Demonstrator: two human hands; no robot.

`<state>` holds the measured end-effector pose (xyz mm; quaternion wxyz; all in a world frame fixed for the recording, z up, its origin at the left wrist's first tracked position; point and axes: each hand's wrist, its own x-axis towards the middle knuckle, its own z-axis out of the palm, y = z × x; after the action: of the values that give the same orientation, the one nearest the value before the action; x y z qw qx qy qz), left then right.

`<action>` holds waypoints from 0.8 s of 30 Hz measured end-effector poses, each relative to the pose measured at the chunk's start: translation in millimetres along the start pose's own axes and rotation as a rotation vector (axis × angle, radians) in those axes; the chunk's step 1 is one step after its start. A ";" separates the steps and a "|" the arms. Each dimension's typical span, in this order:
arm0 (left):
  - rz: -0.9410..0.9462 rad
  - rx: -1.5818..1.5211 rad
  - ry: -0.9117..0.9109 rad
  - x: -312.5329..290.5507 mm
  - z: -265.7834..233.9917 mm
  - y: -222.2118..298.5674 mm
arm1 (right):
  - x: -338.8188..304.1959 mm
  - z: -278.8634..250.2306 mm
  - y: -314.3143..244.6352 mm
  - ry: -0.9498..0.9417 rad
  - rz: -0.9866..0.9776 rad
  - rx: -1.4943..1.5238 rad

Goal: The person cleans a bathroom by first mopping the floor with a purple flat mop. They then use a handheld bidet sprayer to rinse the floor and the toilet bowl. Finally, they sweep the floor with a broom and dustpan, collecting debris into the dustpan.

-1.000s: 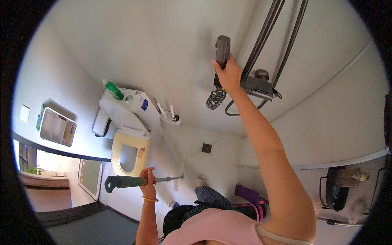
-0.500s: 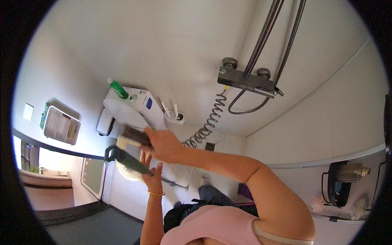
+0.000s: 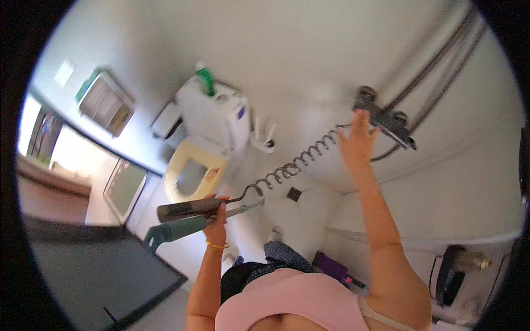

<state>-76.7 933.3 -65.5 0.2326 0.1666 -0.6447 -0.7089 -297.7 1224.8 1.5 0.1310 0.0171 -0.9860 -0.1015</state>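
Note:
My left hand (image 3: 218, 214) is closed around two things at once: a dark shower handset (image 3: 185, 209) and, just under it, a green-handled brush (image 3: 175, 229). Both point to the left. A coiled metal hose (image 3: 292, 168) runs from the handset up to the grey mixer valve (image 3: 386, 120) on the white wall. My right hand (image 3: 358, 139) is raised with its fingers spread, its fingertips at the left end of the valve. It holds nothing.
A toilet with a yellow seat (image 3: 190, 174) and a white cistern (image 3: 214, 118) stands at the left, with a green bottle (image 3: 205, 80) on top. A square floor drain (image 3: 294, 193) lies below the hose. A dark mat (image 3: 83, 265) covers the floor at the lower left.
My right hand brought the shower handset down from the wall and passed it to my left hand beside the brush. It then rose back to the mixer valve.

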 end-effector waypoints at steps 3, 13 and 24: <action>-0.044 -0.016 0.038 -15.1 -19.4 -5.0 | -9.8 23.5 11.1 0.098 -0.060 -0.240; 0.003 0.160 0.004 -40.3 -66.9 -41.3 | -100.4 -44.4 -171.6 -0.452 -0.833 1.172; 0.042 0.576 -0.250 -116.9 -161.9 -54.8 | -252.8 -62.8 -299.2 -0.794 -1.111 0.932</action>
<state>101.5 864.9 -145.7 0.1094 0.1240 -0.8458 -0.5072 -35.1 934.9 -64.7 -0.3169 0.5176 -0.7477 0.2693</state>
